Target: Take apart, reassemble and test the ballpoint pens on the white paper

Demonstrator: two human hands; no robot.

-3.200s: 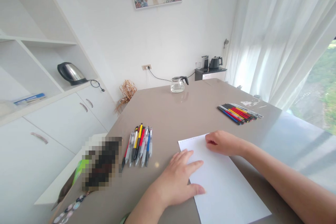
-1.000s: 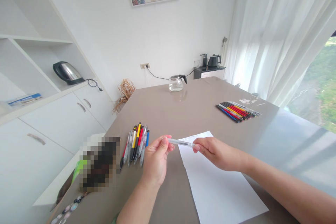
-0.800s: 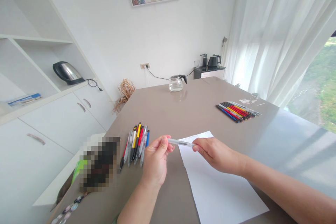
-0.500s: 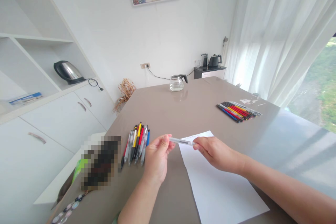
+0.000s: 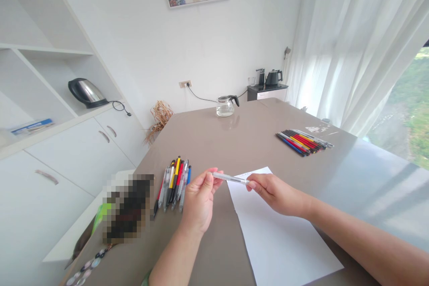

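Note:
A clear plastic pen (image 5: pixel 230 178) is held level above the brown table (image 5: pixel 234 143), one end in each hand. My left hand (image 5: pixel 198 201) pinches its left end between thumb and fingers. My right hand (image 5: pixel 273 192) pinches its right end, over the top corner of a white sheet of paper (image 5: pixel 281 241). Just left of my left hand lies a bunch of several pens (image 5: pixel 173 181) in yellow, red, black, blue and clear.
A second row of coloured pens (image 5: pixel 303 141) lies at the far right of the table. A glass jug (image 5: pixel 225 106) stands at the far edge. White cabinets with a kettle (image 5: pixel 85 92) line the left wall. A string of beads (image 5: pixel 85 268) lies bottom left.
Three seconds ago both hands lay flat on the paper. Since then the clear pen has been lifted between both hands, and over the last second it has barely shifted.

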